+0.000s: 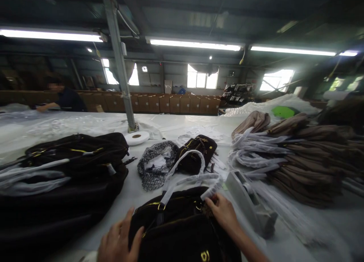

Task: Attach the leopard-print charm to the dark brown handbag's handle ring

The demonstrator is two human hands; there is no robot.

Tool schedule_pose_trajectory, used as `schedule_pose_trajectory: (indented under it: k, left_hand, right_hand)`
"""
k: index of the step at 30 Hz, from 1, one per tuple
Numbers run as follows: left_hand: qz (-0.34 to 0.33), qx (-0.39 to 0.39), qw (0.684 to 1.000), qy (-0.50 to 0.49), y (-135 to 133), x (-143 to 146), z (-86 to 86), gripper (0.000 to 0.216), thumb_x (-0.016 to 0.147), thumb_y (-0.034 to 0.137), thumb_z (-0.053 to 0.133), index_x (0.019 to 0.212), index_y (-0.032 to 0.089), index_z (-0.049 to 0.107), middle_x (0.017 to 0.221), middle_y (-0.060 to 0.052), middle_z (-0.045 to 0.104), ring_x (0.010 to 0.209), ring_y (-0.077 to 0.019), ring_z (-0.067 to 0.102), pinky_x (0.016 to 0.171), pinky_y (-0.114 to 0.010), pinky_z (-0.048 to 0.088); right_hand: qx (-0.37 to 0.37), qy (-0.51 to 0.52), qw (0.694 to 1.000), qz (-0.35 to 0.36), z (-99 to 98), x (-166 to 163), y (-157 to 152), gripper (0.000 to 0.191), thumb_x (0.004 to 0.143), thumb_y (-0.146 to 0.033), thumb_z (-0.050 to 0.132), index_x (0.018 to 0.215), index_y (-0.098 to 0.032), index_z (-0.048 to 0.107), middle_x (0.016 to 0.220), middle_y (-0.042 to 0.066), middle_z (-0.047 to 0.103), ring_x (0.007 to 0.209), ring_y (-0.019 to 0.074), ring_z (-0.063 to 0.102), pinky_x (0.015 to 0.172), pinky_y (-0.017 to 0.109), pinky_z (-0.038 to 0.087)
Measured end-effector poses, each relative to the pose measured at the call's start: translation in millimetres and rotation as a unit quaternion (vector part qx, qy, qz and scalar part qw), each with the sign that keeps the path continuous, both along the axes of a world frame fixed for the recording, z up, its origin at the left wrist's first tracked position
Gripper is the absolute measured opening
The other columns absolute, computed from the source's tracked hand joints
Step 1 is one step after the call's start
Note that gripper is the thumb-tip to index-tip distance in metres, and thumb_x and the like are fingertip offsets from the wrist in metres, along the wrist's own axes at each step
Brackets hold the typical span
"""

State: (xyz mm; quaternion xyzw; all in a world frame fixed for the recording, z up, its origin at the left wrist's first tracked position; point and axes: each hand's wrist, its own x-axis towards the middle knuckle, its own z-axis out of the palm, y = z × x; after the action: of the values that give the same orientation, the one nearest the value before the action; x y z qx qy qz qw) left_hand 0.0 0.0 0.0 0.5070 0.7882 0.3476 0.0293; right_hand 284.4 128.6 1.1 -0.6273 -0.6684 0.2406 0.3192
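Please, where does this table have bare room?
A narrow strip of white table looks bare between the left pile of black bags and the black bag beside the left hand. Another patch seems bare beyond the white scraps. The middle is crowded with patterned cloth and a smaller black bag; the right, with brown bags.

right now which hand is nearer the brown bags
Right. The right hand is at the handle of the nearest black bag, left of the brown bags; the left hand is farther, at that bag's left side.
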Motion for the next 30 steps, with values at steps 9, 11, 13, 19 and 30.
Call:
schedule_pose_trajectory:
  k: [9, 11, 13, 19, 30]
  left_hand:
    - [-0.288, -0.143, 0.939, -0.121, 41.4, 133.1, 2.0, 0.06, 0.086, 0.019, 0.034, 0.145, 0.021, 0.019, 0.053, 0.002, 0.055, 0.049, -0.015, 0.053, 0.052, -0.024, 0.036]
    - [-0.268, -0.203, 0.942, -0.006, 47.3, 140.4, -3.7, 0.066, 0.083, 0.013, 0.035, 0.145, 0.024, 0.017, 0.069, -0.008, 0.068, 0.061, -0.0229, 0.065, 0.058, -0.03, 0.043]
    - [-0.266, -0.24, 0.932, 0.055, 52.5, 142.1, -8.8, 0.069, 0.079, 0.01, 0.037, 0.144, 0.026, 0.019, 0.083, -0.016, 0.072, 0.073, -0.0304, 0.069, 0.063, -0.037, 0.047]
    - [-0.264, -0.253, 0.929, 0.06, 50.7, 142.2, -18.9, 0.066, 0.079, 0.01, 0.039, 0.142, 0.023, 0.027, 0.088, -0.016, 0.073, 0.08, -0.0307, 0.07, 0.07, -0.04, 0.051]
    - [-0.261, -0.152, 0.953, -0.021, 27.0, 135.9, -50.6, 0.05, 0.088, 0.017, 0.03, 0.136, 0.015, 0.042, 0.091, -0.015, 0.073, 0.086, -0.0289, 0.069, 0.072, -0.033, 0.051]
  right_hand:
    - [-0.014, 0.092, 0.992, 0.085, 14.5, -24.4, 42.1, 0.018, 0.085, -0.037, 0.029, 0.08, -0.023, 0.038, 0.062, -0.002, 0.063, 0.052, 0.0161, 0.065, 0.045, 0.022, 0.044]
    - [-0.01, 0.086, 0.992, 0.09, 16.8, -24.8, 41.2, 0.021, 0.088, -0.038, 0.026, 0.084, -0.022, 0.038, 0.066, -0.001, 0.064, 0.056, 0.0158, 0.066, 0.046, 0.022, 0.045]
    - [-0.007, 0.065, 0.992, 0.105, 17.2, -23.6, 37.1, 0.024, 0.09, -0.04, 0.026, 0.089, -0.022, 0.042, 0.072, 0.0, 0.065, 0.062, 0.0155, 0.066, 0.052, 0.022, 0.047]
    - [-0.019, -0.111, 0.984, 0.14, 9.6, -15.7, 4.3, 0.012, 0.081, -0.027, 0.053, 0.079, -0.017, 0.06, 0.08, 0.009, 0.067, 0.079, 0.026, 0.064, 0.071, 0.034, 0.045]
    - [-0.044, -0.215, 0.957, 0.191, 20.4, -28.5, 3.3, 0.006, 0.067, -0.015, 0.063, 0.071, -0.014, 0.067, 0.092, 0.014, 0.065, 0.088, 0.0274, 0.06, 0.073, 0.034, 0.043]
